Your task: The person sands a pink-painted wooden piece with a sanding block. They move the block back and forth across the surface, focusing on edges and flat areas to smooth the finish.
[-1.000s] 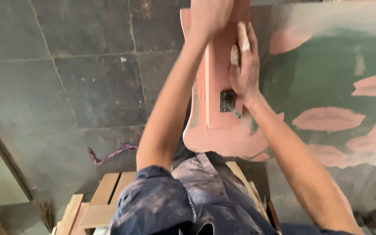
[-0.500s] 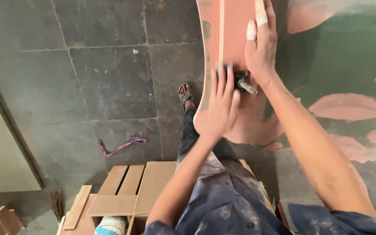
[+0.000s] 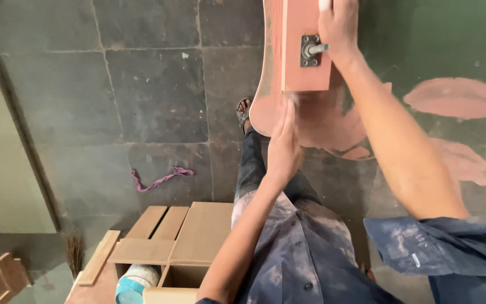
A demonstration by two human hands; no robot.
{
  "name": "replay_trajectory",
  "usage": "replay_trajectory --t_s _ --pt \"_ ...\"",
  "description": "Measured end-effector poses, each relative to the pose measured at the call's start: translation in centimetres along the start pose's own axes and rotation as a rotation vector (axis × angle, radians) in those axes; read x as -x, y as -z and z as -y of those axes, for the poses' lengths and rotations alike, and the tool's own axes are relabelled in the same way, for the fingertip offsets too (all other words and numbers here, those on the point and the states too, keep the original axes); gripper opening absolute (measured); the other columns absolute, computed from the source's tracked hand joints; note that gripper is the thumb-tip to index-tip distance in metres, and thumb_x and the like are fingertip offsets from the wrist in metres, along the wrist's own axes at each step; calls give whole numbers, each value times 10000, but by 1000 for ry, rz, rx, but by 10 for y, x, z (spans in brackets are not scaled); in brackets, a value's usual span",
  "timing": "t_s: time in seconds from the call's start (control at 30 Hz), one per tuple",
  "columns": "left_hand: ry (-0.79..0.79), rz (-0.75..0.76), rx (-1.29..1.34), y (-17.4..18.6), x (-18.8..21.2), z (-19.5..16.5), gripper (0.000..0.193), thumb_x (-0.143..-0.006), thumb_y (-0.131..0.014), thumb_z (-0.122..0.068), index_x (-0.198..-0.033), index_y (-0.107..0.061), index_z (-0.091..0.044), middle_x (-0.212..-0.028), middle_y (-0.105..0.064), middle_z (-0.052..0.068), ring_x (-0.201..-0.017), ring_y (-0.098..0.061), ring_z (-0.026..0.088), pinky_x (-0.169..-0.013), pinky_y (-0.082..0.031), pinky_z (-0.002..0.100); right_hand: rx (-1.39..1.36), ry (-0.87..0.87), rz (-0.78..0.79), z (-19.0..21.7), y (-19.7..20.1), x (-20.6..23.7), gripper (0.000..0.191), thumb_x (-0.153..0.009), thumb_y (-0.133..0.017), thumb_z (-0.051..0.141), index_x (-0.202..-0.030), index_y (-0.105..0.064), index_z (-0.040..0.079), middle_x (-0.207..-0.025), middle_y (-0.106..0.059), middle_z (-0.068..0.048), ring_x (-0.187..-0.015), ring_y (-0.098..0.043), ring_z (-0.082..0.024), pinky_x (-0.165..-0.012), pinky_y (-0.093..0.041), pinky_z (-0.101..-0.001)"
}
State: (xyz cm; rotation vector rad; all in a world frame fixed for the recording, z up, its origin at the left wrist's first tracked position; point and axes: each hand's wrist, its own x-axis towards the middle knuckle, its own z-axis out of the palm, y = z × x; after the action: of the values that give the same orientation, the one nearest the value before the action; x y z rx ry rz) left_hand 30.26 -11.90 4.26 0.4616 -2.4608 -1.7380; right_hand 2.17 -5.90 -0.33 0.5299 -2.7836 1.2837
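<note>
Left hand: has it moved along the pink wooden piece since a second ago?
Yes. The left hand has come down from the top of the pink wooden piece to below the metal bracket, nearer the person's body.

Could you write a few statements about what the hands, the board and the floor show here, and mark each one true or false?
1. The right hand holds the pinkish wooden board near its metal fitting. True.
2. The left hand grips a hammer. False: it holds no tool, and its fingers lie flat against the board's lower part.
3. A purple strip of cloth lies on the stone floor. True.
4. The wooden box by the person's legs is painted green. False: it is bare, light brown wood.
5. The person wears a blue shirt. True.
</note>
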Motion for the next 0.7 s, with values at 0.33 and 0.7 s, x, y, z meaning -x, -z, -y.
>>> replay_trajectory --t_s 0.33,0.7 --pt "711 -143 1131 -40 35 9 212 -1091 -495 -92 -1255 -586 7 -1094 -659 44 -954 -630 115 -826 -513 274 -1207 -853 -202 54 61 257 330 -1129 -496 212 -1356 -639 19 -1154 -639 -18 -989 -574 -140 -858 -465 -291" --pt "98 -47 156 -6 -40 -13 351 -1046 -533 -154 -1338 -574 35 -1260 -659 184 -1183 -636 289 -1029 -485 375 -185 -412 -222 61 32 168 506 -1039 -449 48 -1544 -461 13 -1484 -580 -159 -1296 -607 -317 -1057 -509 -393"
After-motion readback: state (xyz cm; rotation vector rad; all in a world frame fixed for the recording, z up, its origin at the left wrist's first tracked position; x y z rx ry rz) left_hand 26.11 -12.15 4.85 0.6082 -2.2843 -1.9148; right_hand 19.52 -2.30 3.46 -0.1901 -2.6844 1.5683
